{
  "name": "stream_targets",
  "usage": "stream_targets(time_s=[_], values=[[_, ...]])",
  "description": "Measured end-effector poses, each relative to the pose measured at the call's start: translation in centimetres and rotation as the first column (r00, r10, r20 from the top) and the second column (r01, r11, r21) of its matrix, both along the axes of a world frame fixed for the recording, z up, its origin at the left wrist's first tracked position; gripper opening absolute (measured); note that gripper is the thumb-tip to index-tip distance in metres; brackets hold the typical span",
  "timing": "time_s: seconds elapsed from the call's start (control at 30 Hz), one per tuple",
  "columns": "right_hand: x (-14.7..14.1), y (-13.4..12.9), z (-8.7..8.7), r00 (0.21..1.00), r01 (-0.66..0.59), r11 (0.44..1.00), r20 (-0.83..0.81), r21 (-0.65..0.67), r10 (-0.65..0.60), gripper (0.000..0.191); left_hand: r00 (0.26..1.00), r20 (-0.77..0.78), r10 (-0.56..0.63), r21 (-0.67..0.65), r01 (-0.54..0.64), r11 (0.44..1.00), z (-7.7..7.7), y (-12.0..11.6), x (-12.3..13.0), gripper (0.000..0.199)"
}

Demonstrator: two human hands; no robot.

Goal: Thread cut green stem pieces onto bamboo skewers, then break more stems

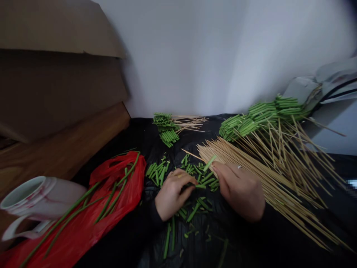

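My right hand (241, 190) is closed on a thin wooden skewer, with a cut green stem piece (209, 163) at its tip, above the pile. Thumb and fingers of my left hand (175, 191) pinch another short green piece (200, 186) over the black sheet. Around and between both hands lie loose cut green pieces (158, 173). Beside my right hand, a thick bundle of bare skewers (231, 150) runs toward the lower right.
Skewered green pieces lie in a small stack (167, 128) by the wall and a larger stack (262, 113) at the right. A red plastic bag (122, 201) with long stems, a white jug (52, 197) and a cardboard box (61, 82) are on the left.
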State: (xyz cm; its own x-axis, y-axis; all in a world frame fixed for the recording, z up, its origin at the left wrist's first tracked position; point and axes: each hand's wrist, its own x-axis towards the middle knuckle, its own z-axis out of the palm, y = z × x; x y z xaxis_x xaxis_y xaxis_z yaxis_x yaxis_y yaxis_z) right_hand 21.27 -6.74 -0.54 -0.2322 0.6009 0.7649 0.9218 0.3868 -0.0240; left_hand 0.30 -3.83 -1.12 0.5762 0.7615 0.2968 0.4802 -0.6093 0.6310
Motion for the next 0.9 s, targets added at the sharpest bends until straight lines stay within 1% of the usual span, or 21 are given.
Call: stream_targets(time_s=[0.07, 0.1, 0.13, 0.17, 0.2, 0.23, 0.27, 0.3, 0.33, 0.37, 0.43, 0.5, 0.57, 0.77, 0.9], values=[[0.0, 0.0, 0.1, 1.000, -0.011, 1.000, -0.012, 0.010, 0.011, 0.019, 0.981, 0.134, 0.138, -0.116, -0.123, 0.986, 0.3, 0.5, -0.5, 0.019], [-0.1, -0.1, 0.1, 1.000, -0.014, 1.000, -0.016, 0.014, 0.014, 0.019, 0.955, 0.209, 0.210, -0.199, -0.169, 0.965, 0.5, 0.8, -0.8, 0.023], [-0.2, -0.2, 0.1, 1.000, -0.018, 1.000, -0.017, 0.015, 0.018, 0.020, 0.917, 0.285, 0.277, -0.299, -0.190, 0.935, 0.6, 1.1, -1.0, 0.026], [-0.2, -0.2, 0.1, 1.000, -0.022, 1.000, -0.015, 0.015, 0.023, 0.020, 0.871, 0.358, 0.338, -0.413, -0.177, 0.893, 0.7, 1.4, -1.3, 0.028], [-0.3, -0.3, 0.1, 1.000, -0.030, 0.999, -0.010, 0.014, 0.030, 0.021, 0.818, 0.421, 0.392, -0.532, -0.128, 0.837, 0.8, 1.6, -1.5, 0.028], [-0.4, -0.4, 0.0, 0.999, -0.039, 0.999, -0.004, 0.012, 0.039, 0.022, 0.758, 0.474, 0.448, -0.640, -0.053, 0.767, 0.9, 1.8, -1.7, 0.027], [-0.5, -0.4, 0.0, 0.999, -0.049, 0.999, 0.004, 0.009, 0.049, 0.023, 0.696, 0.510, 0.505, -0.725, 0.032, 0.688, 1.0, 2.0, -1.9, 0.026], [-0.6, -0.5, -0.1, 0.998, -0.061, 0.998, 0.017, 0.005, 0.061, 0.024, 0.635, 0.530, 0.562, -0.783, 0.112, 0.612, 1.0, 2.2, -2.0, 0.026], [-0.7, -0.5, -0.2, 0.997, -0.070, 0.998, 0.030, 0.001, 0.069, 0.024, 0.580, 0.537, 0.613, -0.818, 0.181, 0.546, 1.1, 2.3, -2.1, 0.026], [-0.8, -0.5, -0.3, 0.996, -0.074, 0.997, 0.042, -0.001, 0.074, 0.025, 0.536, 0.537, 0.652, -0.836, 0.236, 0.495, 1.2, 2.4, -2.1, 0.025], [-0.9, -0.5, -0.5, 0.995, -0.082, 0.997, 0.064, -0.003, 0.082, 0.026, 0.482, 0.531, 0.697, -0.847, 0.306, 0.434, 1.3, 2.5, -2.2, 0.022], [-1.0, -0.6, -0.6, 0.993, -0.088, 0.996, 0.075, -0.009, 0.088, 0.027, 0.462, 0.528, 0.712, -0.847, 0.344, 0.405, 1.4, 2.6, -2.2, 0.019], [-1.1, -0.6, -0.7, 0.992, -0.097, 0.995, 0.075, -0.016, 0.098, 0.028, 0.456, 0.531, 0.714, -0.844, 0.361, 0.397, 1.4, 2.7, -2.3, 0.018], [-1.0, -0.7, -0.7, 0.990, -0.107, 0.994, 0.084, -0.021, 0.109, 0.028, 0.447, 0.562, 0.696, -0.825, 0.367, 0.429, 1.5, 2.6, -2.4, 0.020], [-1.1, -0.7, -0.7, 0.990, -0.104, 0.994, 0.098, -0.022, 0.106, 0.029, 0.442, 0.567, 0.696, -0.822, 0.367, 0.436, 1.6, 2.6, -2.4, 0.022]])
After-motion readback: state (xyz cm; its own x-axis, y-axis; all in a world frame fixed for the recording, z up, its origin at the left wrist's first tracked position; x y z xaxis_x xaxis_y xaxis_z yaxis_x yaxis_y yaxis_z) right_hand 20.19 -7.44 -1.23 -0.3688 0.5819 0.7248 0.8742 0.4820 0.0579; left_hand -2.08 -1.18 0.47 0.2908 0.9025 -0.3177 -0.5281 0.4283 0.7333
